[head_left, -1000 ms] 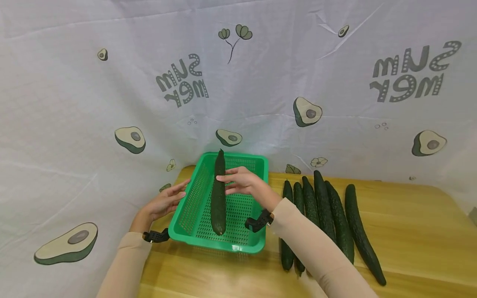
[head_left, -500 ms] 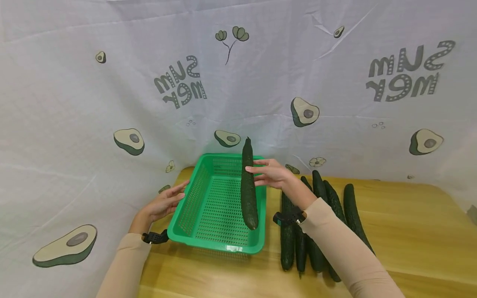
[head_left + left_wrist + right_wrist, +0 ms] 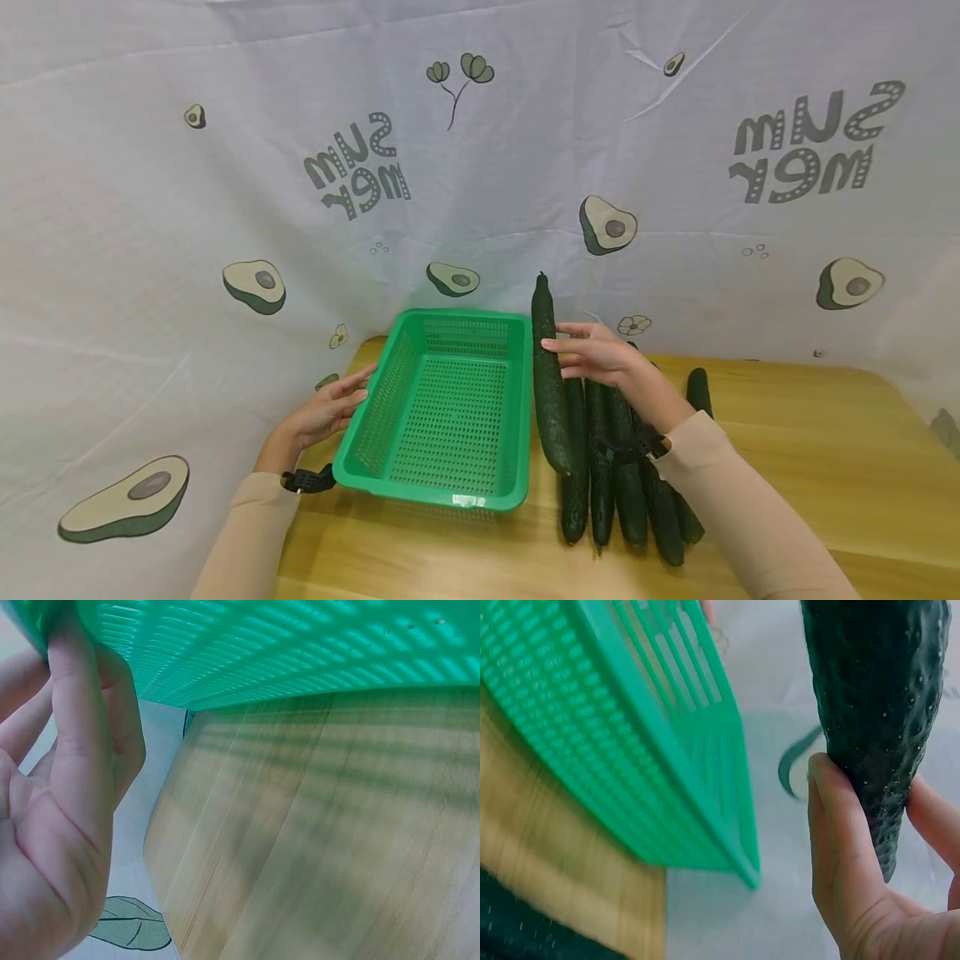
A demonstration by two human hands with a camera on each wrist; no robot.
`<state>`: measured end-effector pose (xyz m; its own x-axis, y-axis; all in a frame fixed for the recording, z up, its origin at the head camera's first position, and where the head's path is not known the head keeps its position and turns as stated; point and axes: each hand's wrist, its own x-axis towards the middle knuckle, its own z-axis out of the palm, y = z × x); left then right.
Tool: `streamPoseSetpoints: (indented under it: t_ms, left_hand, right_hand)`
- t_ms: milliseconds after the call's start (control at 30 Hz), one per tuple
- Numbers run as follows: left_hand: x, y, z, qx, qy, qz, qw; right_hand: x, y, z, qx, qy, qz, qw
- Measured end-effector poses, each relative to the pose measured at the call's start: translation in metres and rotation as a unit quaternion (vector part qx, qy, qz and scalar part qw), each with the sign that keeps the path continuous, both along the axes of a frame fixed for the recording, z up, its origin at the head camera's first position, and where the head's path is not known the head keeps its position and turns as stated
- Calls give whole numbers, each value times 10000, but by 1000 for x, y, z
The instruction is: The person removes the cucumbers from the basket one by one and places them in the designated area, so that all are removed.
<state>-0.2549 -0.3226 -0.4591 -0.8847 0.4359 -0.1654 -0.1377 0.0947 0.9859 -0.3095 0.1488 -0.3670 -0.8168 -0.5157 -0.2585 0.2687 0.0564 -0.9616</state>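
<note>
My right hand (image 3: 596,354) pinches a long dark green cucumber (image 3: 547,375) between thumb and fingers, just right of a green plastic basket (image 3: 521,400). The cucumber is roughly upright in the head view, and its lower end overlaps other cucumbers lying on the table. Close up in the right wrist view, its bumpy skin (image 3: 877,697) shows between the fingers. My left hand (image 3: 326,412) holds the basket's left rim. In the left wrist view, the fingertips meet the rim at the top and are partly hidden by it.
Several cucumbers (image 3: 630,492) lie side by side on the wooden table (image 3: 810,467), partly hidden by the right forearm. One more cucumber (image 3: 699,390) lies farther right. A white printed cloth (image 3: 495,167) hangs behind and to the left.
My right hand has carried the cucumber from over the basket's middle rightward, past its right rim. The left hand remains at the left rim, and the basket has hardly moved.
</note>
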Motion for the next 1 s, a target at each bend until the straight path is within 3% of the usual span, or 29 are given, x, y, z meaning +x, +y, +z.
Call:
streamPoseSetpoints:
  t_ms: [167, 600, 1000]
  left_hand:
    - [0, -1, -2, -85, 29, 35, 10000]
    - [1, 1, 0, 207, 3, -97, 9997]
    - [0, 0, -1, 223, 13, -130, 9997]
  right_hand:
    - [4, 20, -6, -8, -29, -213, 9998]
    - [18, 71, -25, 142, -192, -271, 9993]
    - [19, 119, -43, 419, -146, -379, 9983]
